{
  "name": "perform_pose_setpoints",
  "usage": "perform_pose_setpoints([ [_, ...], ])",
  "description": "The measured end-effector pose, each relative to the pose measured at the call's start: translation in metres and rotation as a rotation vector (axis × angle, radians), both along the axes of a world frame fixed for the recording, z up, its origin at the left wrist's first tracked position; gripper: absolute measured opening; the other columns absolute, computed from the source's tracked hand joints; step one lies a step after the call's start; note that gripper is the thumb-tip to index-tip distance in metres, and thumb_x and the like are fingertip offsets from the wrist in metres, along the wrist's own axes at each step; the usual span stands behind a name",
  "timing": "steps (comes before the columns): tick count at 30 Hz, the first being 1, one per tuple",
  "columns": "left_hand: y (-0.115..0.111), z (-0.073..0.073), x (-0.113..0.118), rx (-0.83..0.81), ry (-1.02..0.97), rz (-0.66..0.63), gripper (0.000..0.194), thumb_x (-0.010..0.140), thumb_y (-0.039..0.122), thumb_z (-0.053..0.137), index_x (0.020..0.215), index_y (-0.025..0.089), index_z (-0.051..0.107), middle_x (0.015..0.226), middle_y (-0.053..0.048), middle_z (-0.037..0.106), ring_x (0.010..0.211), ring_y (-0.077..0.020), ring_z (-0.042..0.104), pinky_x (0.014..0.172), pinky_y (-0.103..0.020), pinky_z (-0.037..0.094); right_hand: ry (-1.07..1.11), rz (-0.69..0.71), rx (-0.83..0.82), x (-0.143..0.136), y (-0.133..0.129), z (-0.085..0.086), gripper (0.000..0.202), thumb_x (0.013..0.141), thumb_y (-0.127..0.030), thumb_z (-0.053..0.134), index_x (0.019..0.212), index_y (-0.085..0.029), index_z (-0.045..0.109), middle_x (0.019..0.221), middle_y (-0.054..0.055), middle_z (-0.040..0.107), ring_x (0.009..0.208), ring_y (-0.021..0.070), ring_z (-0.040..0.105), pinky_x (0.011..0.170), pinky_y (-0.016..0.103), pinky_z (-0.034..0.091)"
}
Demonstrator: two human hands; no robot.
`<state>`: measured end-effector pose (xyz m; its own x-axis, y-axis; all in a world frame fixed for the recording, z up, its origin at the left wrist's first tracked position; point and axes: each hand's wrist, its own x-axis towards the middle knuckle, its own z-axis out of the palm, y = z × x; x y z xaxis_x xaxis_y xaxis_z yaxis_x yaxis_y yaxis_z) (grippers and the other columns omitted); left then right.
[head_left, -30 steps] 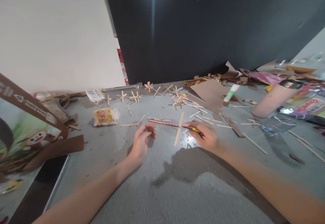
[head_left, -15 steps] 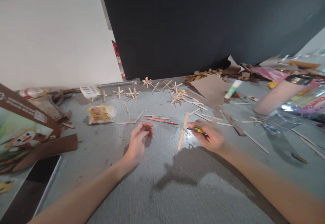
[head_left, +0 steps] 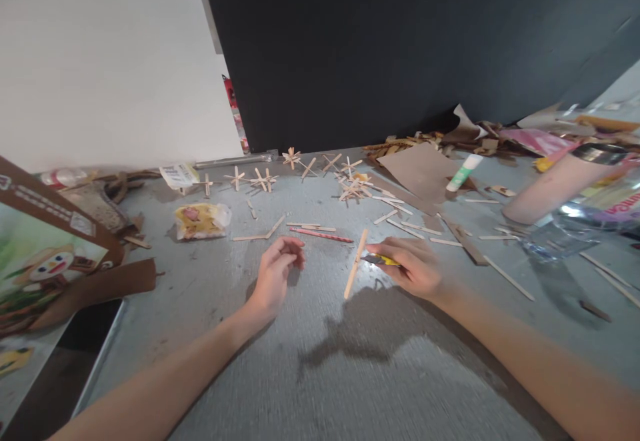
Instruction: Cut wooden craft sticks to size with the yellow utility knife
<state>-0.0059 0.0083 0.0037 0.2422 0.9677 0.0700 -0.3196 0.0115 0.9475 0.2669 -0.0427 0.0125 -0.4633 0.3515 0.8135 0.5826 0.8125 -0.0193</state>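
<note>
Plenty of print around this table, and I can't make out one whole word.
Pink letters on the clear bottle [head_left: 605,217] blur together; white print and symbols on the carton [head_left: 55,209] and dark print on the white packet [head_left: 177,176] are too small.

The surface [head_left: 250,394] was dimly lit; a soft shadow [head_left: 350,337] was cast nearward of the right hand [head_left: 413,267], and the forearms [head_left: 520,341] were stretched and slightly blurred.

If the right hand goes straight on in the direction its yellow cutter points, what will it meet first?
Most likely the wooden stick, just ahead of the yellow cutter in the right hand; whether they already touch is unclear.
</note>
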Motion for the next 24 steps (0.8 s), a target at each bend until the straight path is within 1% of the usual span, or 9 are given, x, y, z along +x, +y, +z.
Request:
perform_pose_setpoints([
  [4, 0.000, -0.001, 0.000, -0.002, 0.007, -0.004, 0.016, 0.069, 0.020, 0.064, 0.083, 0.019, 0.069, 0.073, -0.001, 0.062, 0.068, -0.0146, 0.057, 0.064, -0.027, 0.044, -0.065, -0.019, -0.006, 0.002, -0.001, 0.000, 0.038, 0.109, -0.022, 0.045, 0.146, -0.021, 0.052, 0.084, 0.004, 0.067, 0.063, 0.0160, 0.059, 0.058, 0.026, 0.047],
  [9, 0.000, -0.002, 0.001, 0.001, 0.011, -0.009, 0.016, 0.069, 0.021, 0.064, 0.084, 0.019, 0.069, 0.073, -0.001, 0.061, 0.068, -0.0148, 0.056, 0.065, -0.028, 0.044, -0.073, -0.018, 0.005, 0.003, 0.000, 0.000, 0.040, 0.110, -0.024, 0.042, 0.149, -0.020, 0.051, 0.083, 0.004, 0.067, 0.062, 0.0160, 0.057, 0.058, 0.026, 0.046],
  [12, 0.000, -0.003, 0.000, 0.004, 0.009, -0.011, 0.016, 0.069, 0.021, 0.064, 0.084, 0.019, 0.069, 0.073, -0.001, 0.062, 0.070, -0.0153, 0.057, 0.065, -0.028, 0.045, -0.086, -0.013, -0.006, 0.003, 0.001, -0.002, 0.037, 0.110, -0.025, 0.043, 0.146, -0.019, 0.054, 0.082, 0.004, 0.068, 0.061, 0.0159, 0.057, 0.058, 0.026, 0.046],
  [14, 0.000, -0.003, 0.000, 0.008, 0.015, -0.012, 0.016, 0.070, 0.022, 0.064, 0.085, 0.019, 0.069, 0.074, -0.001, 0.062, 0.070, -0.0154, 0.057, 0.066, -0.028, 0.045, -0.086, -0.020, -0.040, 0.002, 0.000, 0.000, 0.031, 0.109, -0.023, 0.047, 0.137, -0.018, 0.060, 0.084, 0.005, 0.071, 0.061, 0.0149, 0.059, 0.059, 0.025, 0.045],
  [16, 0.000, -0.004, 0.000, 0.020, 0.039, -0.010, 0.016, 0.071, 0.022, 0.062, 0.085, 0.019, 0.068, 0.073, -0.001, 0.062, 0.069, -0.0151, 0.057, 0.066, -0.028, 0.045, -0.124, -0.051, -0.155, -0.001, -0.002, 0.008, 0.024, 0.108, -0.021, 0.050, 0.125, -0.019, 0.066, 0.090, 0.007, 0.075, 0.065, 0.0142, 0.064, 0.060, 0.025, 0.046],
  [18, 0.000, -0.004, 0.000, 0.046, 0.098, -0.001, 0.016, 0.072, 0.021, 0.060, 0.086, 0.020, 0.067, 0.073, 0.000, 0.061, 0.069, -0.0151, 0.057, 0.066, -0.029, 0.046, -0.233, -0.124, -0.351, -0.004, -0.005, 0.020, 0.022, 0.107, -0.024, 0.051, 0.118, -0.021, 0.070, 0.094, 0.006, 0.078, 0.070, 0.0155, 0.069, 0.063, 0.025, 0.046],
  [20, -0.001, -0.005, 0.001, 0.100, 0.205, 0.017, 0.016, 0.074, 0.019, 0.058, 0.087, 0.021, 0.066, 0.076, -0.001, 0.063, 0.071, -0.0160, 0.060, 0.069, -0.030, 0.049, -0.360, -0.241, -0.544, -0.006, -0.008, 0.035, 0.024, 0.106, -0.030, 0.054, 0.122, -0.025, 0.071, 0.082, 0.002, 0.078, 0.065, 0.0175, 0.067, 0.061, 0.027, 0.043],
  [22, -0.003, -0.005, 0.002, 0.197, 0.356, 0.019, 0.016, 0.077, 0.019, 0.057, 0.090, 0.021, 0.067, 0.086, -0.003, 0.069, 0.082, -0.0182, 0.065, 0.079, -0.033, 0.052, -0.458, -0.303, -0.694, -0.008, -0.010, 0.049, 0.024, 0.106, -0.035, 0.055, 0.121, -0.027, 0.072, 0.075, 0.000, 0.075, 0.061, 0.0186, 0.065, 0.059, 0.028, 0.039],
  [24, -0.006, -0.005, 0.003, 0.331, 0.531, -0.020, 0.017, 0.083, 0.021, 0.058, 0.097, 0.022, 0.068, 0.101, -0.007, 0.074, 0.096, -0.0210, 0.069, 0.090, -0.038, 0.054, -0.540, -0.268, -0.767, -0.008, -0.011, 0.059, 0.022, 0.105, -0.032, 0.055, 0.114, -0.029, 0.074, 0.084, 0.001, 0.077, 0.067, 0.0187, 0.066, 0.061, 0.028, 0.039],
])
